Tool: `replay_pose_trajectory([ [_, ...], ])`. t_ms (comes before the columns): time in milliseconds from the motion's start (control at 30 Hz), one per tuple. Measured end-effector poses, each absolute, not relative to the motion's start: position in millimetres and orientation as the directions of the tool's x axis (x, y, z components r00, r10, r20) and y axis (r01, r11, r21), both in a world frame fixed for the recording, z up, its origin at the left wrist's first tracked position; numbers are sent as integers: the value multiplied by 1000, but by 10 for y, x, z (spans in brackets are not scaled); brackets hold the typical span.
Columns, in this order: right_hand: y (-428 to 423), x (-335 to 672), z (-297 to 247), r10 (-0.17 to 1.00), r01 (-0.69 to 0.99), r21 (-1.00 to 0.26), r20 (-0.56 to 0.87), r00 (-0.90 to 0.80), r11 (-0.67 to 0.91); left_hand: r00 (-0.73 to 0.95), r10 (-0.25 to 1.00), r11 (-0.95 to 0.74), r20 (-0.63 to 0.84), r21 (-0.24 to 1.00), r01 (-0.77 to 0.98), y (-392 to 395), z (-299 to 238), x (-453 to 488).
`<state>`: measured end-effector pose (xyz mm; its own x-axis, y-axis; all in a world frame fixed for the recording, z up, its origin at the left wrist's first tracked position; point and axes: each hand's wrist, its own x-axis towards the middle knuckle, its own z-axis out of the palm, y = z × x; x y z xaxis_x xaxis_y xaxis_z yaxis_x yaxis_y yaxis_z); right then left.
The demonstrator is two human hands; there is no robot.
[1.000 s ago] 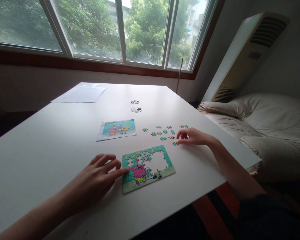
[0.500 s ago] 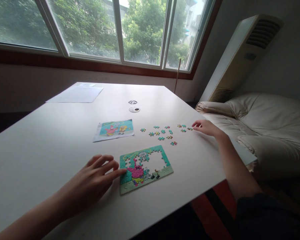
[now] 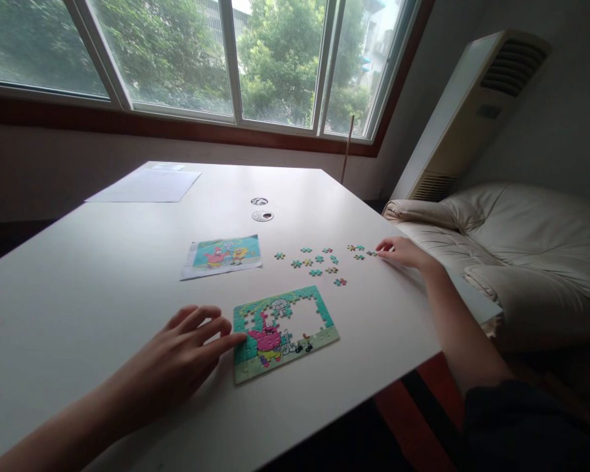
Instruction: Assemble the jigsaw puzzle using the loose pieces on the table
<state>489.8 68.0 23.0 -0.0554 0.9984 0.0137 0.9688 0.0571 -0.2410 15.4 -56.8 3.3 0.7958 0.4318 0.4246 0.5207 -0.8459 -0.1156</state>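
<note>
A partly built cartoon jigsaw [image 3: 285, 331] lies on the white table [image 3: 103, 275], with a gap in its upper right part. My left hand [image 3: 187, 357] lies flat and open beside it, fingertips touching its left edge. Several loose pieces [image 3: 319, 262] are scattered beyond the jigsaw. My right hand [image 3: 403, 252] reaches to the right end of that scatter, fingers drawn together on a small piece [image 3: 372, 253] near the table's right edge. A printed reference picture [image 3: 222, 255] lies left of the loose pieces.
A white sheet of paper [image 3: 145, 185] lies at the far left of the table, and two round cable holes [image 3: 262, 215] sit mid-table. A cream cushioned sofa [image 3: 531, 242] and a standing air conditioner [image 3: 472, 111] are to the right. Windows run along the far wall.
My right hand has left the piece close to the jigsaw and moved right and away to the far end of the loose pieces. My left hand has stayed put.
</note>
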Motion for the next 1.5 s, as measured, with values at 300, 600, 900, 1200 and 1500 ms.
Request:
replay_pose_trajectory([
  [300, 670, 4890, 225, 997, 966, -255, -36, -63, 52, 790, 454, -841, 412, -95, 532, -553, 19, 119],
  [600, 678, 4870, 224, 998, 963, -267, -38, -55, 43, 794, 454, -840, 405, -103, 533, -546, -2, 99],
  [900, 711, 4916, 163, 995, 953, -293, -48, -91, 73, 798, 440, -843, 411, -117, 525, -536, -12, 99],
  [1200, 622, 4587, 253, 941, 871, -411, -82, -329, 269, 787, 464, -837, 407, -90, 540, -544, -13, 96],
  [1500, 604, 4551, 280, 951, 870, -410, -16, -308, 275, 791, 449, -840, 416, -105, 532, -528, -25, 92],
])
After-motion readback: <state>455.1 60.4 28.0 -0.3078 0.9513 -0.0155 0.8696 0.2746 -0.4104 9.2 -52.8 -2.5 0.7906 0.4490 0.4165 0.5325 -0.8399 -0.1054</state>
